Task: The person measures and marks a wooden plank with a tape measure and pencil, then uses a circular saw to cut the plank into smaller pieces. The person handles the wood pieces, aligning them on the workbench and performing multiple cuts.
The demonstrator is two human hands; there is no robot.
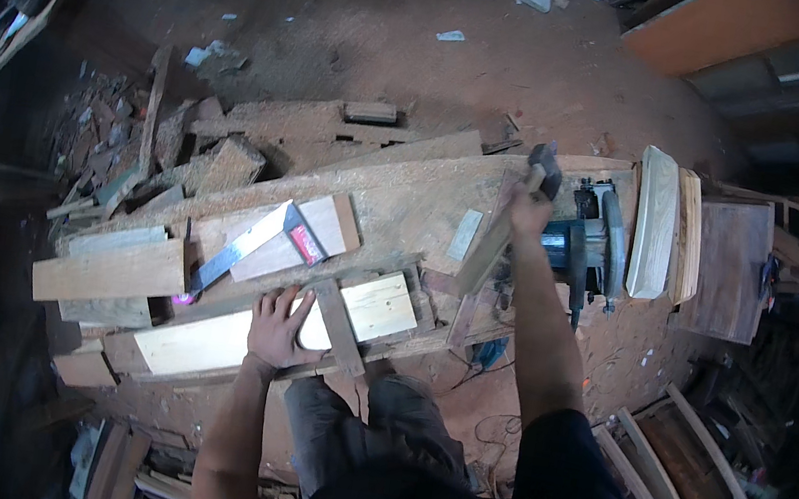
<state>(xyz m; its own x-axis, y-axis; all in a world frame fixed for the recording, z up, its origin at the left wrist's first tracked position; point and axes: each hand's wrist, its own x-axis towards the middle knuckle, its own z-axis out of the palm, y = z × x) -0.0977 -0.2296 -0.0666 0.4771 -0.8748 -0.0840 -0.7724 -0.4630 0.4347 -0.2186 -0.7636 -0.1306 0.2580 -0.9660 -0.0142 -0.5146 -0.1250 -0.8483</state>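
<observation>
My left hand (277, 328) lies with its fingers spread on a long pale board (193, 341) at the bench's near edge. Its fingers are beside a short dark wooden strip (341, 328) lying across that board. Farther right, my right hand (529, 212) is closed around a wooden piece (485, 258), held at a slant over the bench. A dark block-like end (547, 166) shows beyond the fingers; whether it belongs to the same piece I cannot tell. Just right of that hand stands a blue and black power saw (582, 243).
A silver blade with a red end (305, 241) rests on a board at the bench's middle left. Other boards (114, 271) are stacked left. Thick planks (653, 224) stand beyond the saw. Scrap wood (229, 164) lines the far left, and a cable (496, 434) trails on the floor.
</observation>
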